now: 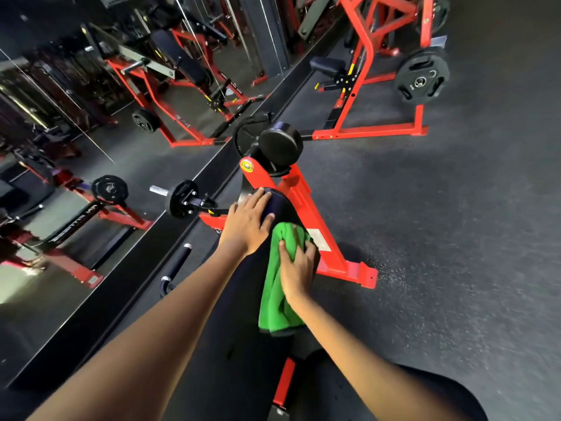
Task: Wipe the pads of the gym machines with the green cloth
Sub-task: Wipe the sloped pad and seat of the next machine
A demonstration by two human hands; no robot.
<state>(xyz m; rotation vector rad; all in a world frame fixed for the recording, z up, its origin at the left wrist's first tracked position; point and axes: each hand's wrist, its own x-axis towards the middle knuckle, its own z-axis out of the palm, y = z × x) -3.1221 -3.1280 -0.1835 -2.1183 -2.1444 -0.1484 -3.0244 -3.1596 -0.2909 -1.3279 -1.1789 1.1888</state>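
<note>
A long black pad [243, 305] of a red-framed machine runs from the bottom centre up to the middle of the view. My left hand [247, 220] rests flat on the pad's far end, fingers straight. Just to its right, my right hand [296, 268] grips a bunched green cloth [277, 287] against the pad's right side. The cloth's loose end hangs down along the pad. A round black roller pad [280, 144] sits beyond the far end of the long pad.
The machine's red frame [337, 259] stands on dark rubber floor. A mirror wall [76, 147] fills the left side. A weight plate on a bar [180, 199] sticks out left. Another red machine with plates [422, 75] stands at the back right.
</note>
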